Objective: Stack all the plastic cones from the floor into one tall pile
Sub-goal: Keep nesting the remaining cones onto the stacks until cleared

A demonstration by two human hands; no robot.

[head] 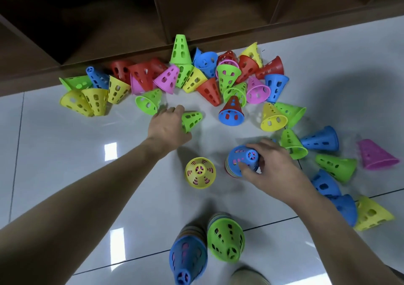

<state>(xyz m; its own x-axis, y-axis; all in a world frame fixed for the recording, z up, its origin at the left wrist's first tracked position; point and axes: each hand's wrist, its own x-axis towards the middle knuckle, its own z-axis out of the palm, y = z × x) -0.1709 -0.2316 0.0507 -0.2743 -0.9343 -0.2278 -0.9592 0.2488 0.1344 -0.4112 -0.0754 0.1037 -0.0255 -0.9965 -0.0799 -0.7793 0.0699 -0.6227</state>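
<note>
Stabilisation of the blue-topped stack (242,160) was provided by the right hand (270,165), clasped around its top, while a loose green cone (192,120), lying beside it on the floor (65,149), was grasped by the left hand (168,127) for stacking.

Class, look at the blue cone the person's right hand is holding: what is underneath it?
The blue cone tops a short stack; pink shows through its holes, and coloured rims peek out below. The right hand hides part of it, so the number of cones cannot be counted.
</note>
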